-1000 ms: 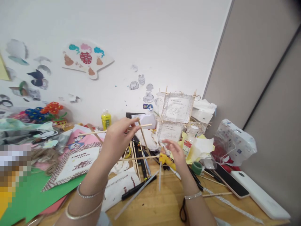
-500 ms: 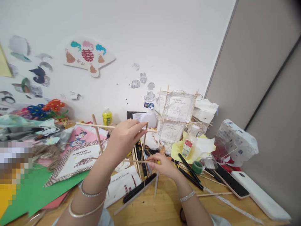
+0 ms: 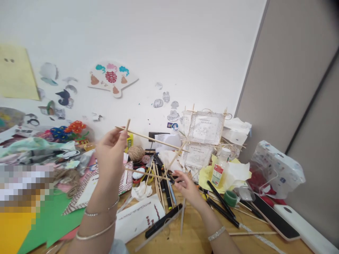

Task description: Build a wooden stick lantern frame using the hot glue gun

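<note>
My left hand [image 3: 112, 148] is closed, its thumb and fingers pinching one corner of an open frame of thin wooden sticks [image 3: 153, 138]. The frame is held up in the air, tilted above the tabletop, with its sticks crossing at the corners. At the lower right corner, the curled fingertips of my right hand [image 3: 186, 185] close loosely about the end of the bottom stick. My left palm hides part of the frame's left side. Below lie loose wooden sticks [image 3: 158, 188], black markers [image 3: 164, 220] and a white sheet with dark red marks [image 3: 140, 215].
Paper panels on a stick stand [image 3: 203, 128] lean at the back, near a glue bottle [image 3: 217, 169] on yellow paper. Twine [image 3: 136, 153] sits behind the frame. Green card [image 3: 55, 218] lies left; a phone [image 3: 277, 217] and a white slab-shaped device [image 3: 304, 225] lie right.
My left hand has moved left, from the frame's upper right area to its upper left corner. The frame has turned and tilted. My view has shifted slightly left and up.
</note>
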Demonstrator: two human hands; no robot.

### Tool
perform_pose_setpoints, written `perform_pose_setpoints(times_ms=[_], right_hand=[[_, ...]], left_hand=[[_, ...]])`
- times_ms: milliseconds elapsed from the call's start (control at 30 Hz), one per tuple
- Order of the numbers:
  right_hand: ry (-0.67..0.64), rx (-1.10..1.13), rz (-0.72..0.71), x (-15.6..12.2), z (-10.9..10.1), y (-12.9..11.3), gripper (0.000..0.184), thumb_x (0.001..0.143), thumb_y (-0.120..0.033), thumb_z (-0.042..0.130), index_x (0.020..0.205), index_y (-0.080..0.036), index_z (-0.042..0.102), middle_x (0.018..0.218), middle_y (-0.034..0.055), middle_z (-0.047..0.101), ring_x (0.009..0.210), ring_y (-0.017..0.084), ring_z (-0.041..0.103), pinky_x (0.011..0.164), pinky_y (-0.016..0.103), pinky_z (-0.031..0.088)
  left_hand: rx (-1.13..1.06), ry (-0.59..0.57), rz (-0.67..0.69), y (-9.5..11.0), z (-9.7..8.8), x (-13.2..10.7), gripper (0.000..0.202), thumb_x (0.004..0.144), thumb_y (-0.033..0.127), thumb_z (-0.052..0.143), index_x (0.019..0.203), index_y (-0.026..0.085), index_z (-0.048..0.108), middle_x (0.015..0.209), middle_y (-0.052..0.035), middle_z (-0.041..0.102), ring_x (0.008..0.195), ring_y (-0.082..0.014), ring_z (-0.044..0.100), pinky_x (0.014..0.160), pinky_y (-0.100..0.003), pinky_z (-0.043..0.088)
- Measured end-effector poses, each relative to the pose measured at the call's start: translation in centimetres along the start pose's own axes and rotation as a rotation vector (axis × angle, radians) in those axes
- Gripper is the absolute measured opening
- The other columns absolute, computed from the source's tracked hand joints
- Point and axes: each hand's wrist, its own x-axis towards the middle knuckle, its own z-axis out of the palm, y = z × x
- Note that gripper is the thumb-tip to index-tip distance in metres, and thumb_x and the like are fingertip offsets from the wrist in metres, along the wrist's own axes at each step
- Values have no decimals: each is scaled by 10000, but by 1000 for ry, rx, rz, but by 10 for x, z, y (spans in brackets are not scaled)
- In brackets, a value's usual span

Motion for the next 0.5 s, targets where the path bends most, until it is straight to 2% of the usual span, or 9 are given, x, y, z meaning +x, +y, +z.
perform_pose_setpoints(times_ms=[133,300,400,500], right_hand=[[-44,116,37,-4,9,-6,492,665,-473,697,1088,-239,603,1083,99,652,922,211,609,802,384,488],[-39,225,42,-7,6,-21,397,676,-448,699,1003,-229,640,913,71,699,721,173,635,741,357,501],[-7,317,14,-7,1,-26,358,735,-486,615,959,-209,650,844,71,708,669,173,627,716,359,499],[23,413,-21,-6,-4,-27,398,760,-533,545,975,-207,626,905,88,703,630,169,608,643,341,490]], left_hand=[[-221,-29,-222,-15,7,0,320,575,348,761,764,136,615,643,32,555,487,-32,457,458,-147,368],[-362,-6,-429,-28,14,-6,329,531,267,794,735,131,574,606,54,541,440,-23,457,432,-149,376],[-407,2,-485,-34,15,-7,297,563,237,780,727,133,556,611,53,552,433,-26,466,428,-157,380],[-425,-12,-499,-40,14,-6,282,579,234,775,720,134,552,611,52,558,446,-31,481,448,-165,395]])
